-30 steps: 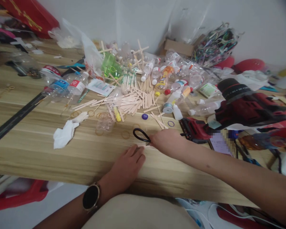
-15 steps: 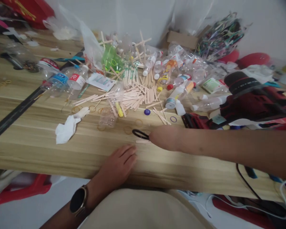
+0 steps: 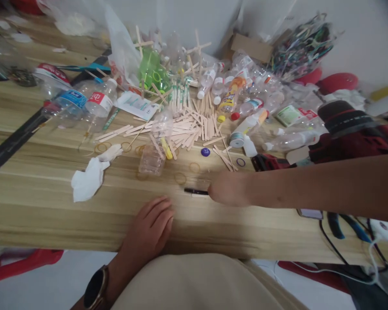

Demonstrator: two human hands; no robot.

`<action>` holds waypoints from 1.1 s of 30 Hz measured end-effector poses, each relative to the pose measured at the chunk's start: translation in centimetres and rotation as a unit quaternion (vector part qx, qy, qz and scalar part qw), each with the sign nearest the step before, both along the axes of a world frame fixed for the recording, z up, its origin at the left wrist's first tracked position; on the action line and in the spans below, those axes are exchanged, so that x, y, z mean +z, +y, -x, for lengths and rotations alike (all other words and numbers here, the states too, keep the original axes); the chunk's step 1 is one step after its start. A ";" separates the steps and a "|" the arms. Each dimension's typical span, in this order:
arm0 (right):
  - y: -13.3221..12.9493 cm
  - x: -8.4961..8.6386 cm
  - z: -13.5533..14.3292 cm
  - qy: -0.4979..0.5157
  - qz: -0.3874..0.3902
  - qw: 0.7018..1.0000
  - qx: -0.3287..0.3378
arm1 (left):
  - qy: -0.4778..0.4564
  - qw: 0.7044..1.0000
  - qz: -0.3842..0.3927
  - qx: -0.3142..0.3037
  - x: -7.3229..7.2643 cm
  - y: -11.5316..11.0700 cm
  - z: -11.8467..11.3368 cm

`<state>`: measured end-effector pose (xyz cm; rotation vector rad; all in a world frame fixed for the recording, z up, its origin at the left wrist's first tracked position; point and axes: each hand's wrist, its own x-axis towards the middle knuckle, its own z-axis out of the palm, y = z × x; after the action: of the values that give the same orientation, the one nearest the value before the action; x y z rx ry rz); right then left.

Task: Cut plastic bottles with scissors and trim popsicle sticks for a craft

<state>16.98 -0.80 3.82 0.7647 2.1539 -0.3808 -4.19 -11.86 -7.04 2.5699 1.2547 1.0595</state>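
In the head view, the right hand [image 3: 229,188] is closing around a black-handled tool [image 3: 195,191], just above or on the wooden table [image 3: 45,221] near its middle. Only a narrow black part is sticking out to the left of the fist; the back of the hand is covering the rest, so the tool's kind and working end are impossible to make out. The right fingers are curling out of sight. The left hand [image 3: 151,219] is lying palm down near the table's front edge, fingers extended and slightly bent, well apart from the tool; it is grasping nothing that shows, though its palm is hidden. On that wrist, a dark-faced watch [image 3: 96,287] is running up against the lower border of the view.

Rubber bands [image 3: 180,178] are lying just beyond the tool, some faint against the wood grain. Farther back, wooden sticks [image 3: 187,133] are spreading in a heap, overlapping too much to count, with clear bottles crowding behind them. A purple cap [image 3: 205,152] is sitting between the heap and the right hand. The right forearm is hiding the lower part of a red and black drill [image 3: 368,140], which the right border is cutting off. Below that forearm, blue-handled pliers [image 3: 336,225] are showing only partly.
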 end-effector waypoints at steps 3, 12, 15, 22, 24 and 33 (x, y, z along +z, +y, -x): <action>0.3 0.2 0.1 -0.036 0.029 0.997 -0.059 | -0.020 1.000 0.008 0.009 0.0 0.1 0.2; 0.0 0.0 -0.4 -0.025 0.031 0.999 -0.033 | -0.046 0.998 0.025 0.022 -0.1 0.3 0.5; 0.5 -0.2 -0.1 -0.036 0.048 0.996 -0.070 | -0.056 0.997 0.039 0.033 -0.1 0.2 0.6; -0.4 -0.1 0.9 -0.045 0.043 0.994 -0.092 | -0.062 0.996 0.051 0.042 -0.3 0.1 0.6; -0.8 -0.1 0.4 -0.032 0.032 0.997 -0.067 | -0.060 0.996 0.051 0.043 -0.2 0.2 0.6; 0.0 -0.1 0.0 -0.056 0.075 0.990 -0.107 | -0.056 0.997 0.040 0.043 -0.1 0.3 0.6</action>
<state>16.94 -0.77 3.70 0.9128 1.9194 -0.5896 -4.81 -11.53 -7.16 2.3831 1.3600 1.1275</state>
